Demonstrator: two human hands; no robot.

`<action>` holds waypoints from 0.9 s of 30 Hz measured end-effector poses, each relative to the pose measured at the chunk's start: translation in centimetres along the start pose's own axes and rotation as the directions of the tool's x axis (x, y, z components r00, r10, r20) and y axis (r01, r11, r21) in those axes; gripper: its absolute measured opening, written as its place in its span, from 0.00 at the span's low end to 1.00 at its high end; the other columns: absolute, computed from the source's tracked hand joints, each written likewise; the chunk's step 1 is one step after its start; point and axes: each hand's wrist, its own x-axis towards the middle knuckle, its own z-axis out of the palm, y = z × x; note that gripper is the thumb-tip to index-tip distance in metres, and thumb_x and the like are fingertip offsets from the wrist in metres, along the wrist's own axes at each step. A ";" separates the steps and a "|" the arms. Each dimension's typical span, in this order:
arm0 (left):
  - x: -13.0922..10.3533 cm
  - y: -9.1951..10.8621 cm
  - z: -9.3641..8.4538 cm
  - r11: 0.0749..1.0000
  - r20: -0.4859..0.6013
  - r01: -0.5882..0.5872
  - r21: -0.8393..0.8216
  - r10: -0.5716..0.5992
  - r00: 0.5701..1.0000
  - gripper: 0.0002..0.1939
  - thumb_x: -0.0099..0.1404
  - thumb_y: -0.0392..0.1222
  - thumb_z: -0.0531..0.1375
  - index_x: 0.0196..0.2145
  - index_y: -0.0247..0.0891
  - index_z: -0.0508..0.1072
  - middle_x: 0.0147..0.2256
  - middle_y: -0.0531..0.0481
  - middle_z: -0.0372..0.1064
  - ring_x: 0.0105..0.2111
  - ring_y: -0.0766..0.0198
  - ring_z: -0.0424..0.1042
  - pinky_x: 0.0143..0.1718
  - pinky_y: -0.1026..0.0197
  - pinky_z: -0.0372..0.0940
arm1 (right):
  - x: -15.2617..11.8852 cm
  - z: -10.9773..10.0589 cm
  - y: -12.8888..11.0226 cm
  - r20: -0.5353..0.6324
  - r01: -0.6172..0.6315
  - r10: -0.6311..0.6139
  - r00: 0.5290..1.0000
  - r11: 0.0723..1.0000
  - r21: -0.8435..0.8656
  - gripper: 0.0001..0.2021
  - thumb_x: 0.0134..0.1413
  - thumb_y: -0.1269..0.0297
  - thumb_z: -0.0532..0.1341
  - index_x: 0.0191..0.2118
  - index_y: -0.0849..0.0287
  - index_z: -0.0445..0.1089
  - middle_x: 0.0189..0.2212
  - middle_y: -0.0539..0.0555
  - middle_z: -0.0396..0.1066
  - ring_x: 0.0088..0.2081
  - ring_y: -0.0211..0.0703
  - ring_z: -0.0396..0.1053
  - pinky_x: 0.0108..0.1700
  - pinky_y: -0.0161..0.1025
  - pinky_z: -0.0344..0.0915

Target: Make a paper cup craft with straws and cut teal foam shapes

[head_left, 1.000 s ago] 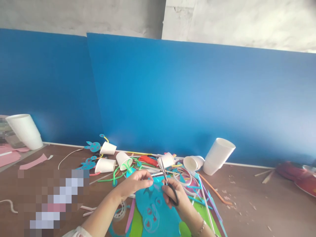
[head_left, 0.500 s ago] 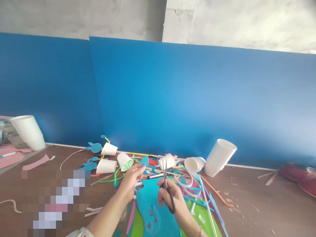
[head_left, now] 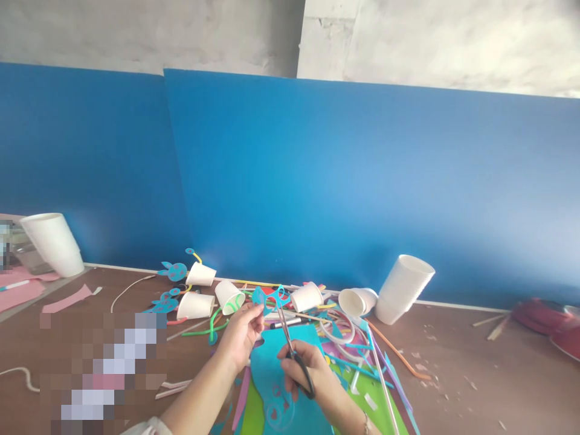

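Note:
My left hand (head_left: pixel 242 335) pinches a small blue paper scrap (head_left: pixel 258 296) with cut-out curves, held up over the pile. In my right hand (head_left: pixel 312 365) is a pair of scissors (head_left: pixel 296 359) with dark handles. Its blades point up and reach the scrap's lower right side; whether they are cutting it I cannot tell. Below both hands lies a larger blue sheet (head_left: pixel 312 411) with a rabbit-like face drawn on it, partly covered by my right hand. Under that sheet is a green sheet (head_left: pixel 254 408).
Paper cups (head_left: pixel 306 296) lie among pipe cleaners, strips and a marker (head_left: pixel 285 323). Cup stacks stand at right (head_left: pixel 403 290) and left (head_left: pixel 54 244). Blue rabbit cut-outs (head_left: pixel 174 272) sit by cups at left. A blue partition (head_left: pixel 339 181) closes off the back of the brown table (head_left: pixel 475 374).
The scissors have tilted left and moved to the scrap, with my right hand shifting slightly left and down. In my left hand, the scrap has turned and now shows its curved cut-outs.

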 end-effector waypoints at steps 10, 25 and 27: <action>-1.7 -1.3 0.9 0.983 0.161 0.141 0.116 -0.159 0.974 0.13 0.43 0.37 0.71 0.20 0.34 0.68 0.17 0.56 0.63 0.19 0.73 0.61 0.22 0.69 0.56 | -0.2 -0.2 -0.5 0.004 0.034 -0.034 0.999 0.999 0.026 0.17 0.41 0.54 0.66 0.34 0.61 0.65 0.14 0.45 0.67 0.14 0.33 0.60 0.17 0.29 0.49; -2.6 -2.3 1.5 0.987 0.196 0.081 0.141 -0.108 0.975 0.16 0.43 0.42 0.70 0.18 0.37 0.64 0.16 0.58 0.61 0.21 0.70 0.58 0.30 0.64 0.59 | -0.5 0.2 -0.6 -0.122 0.083 -0.085 0.989 0.996 -0.023 0.15 0.45 0.54 0.65 0.26 0.58 0.60 0.11 0.40 0.56 0.14 0.29 0.49 0.18 0.30 0.45; -2.6 -2.3 1.6 0.986 0.192 0.084 0.142 -0.111 0.975 0.16 0.43 0.42 0.70 0.17 0.37 0.64 0.16 0.58 0.61 0.21 0.70 0.57 0.30 0.64 0.59 | -0.5 0.3 -0.6 -0.127 0.084 -0.086 0.988 0.996 -0.025 0.15 0.45 0.53 0.64 0.27 0.58 0.61 0.11 0.40 0.55 0.14 0.29 0.48 0.18 0.30 0.44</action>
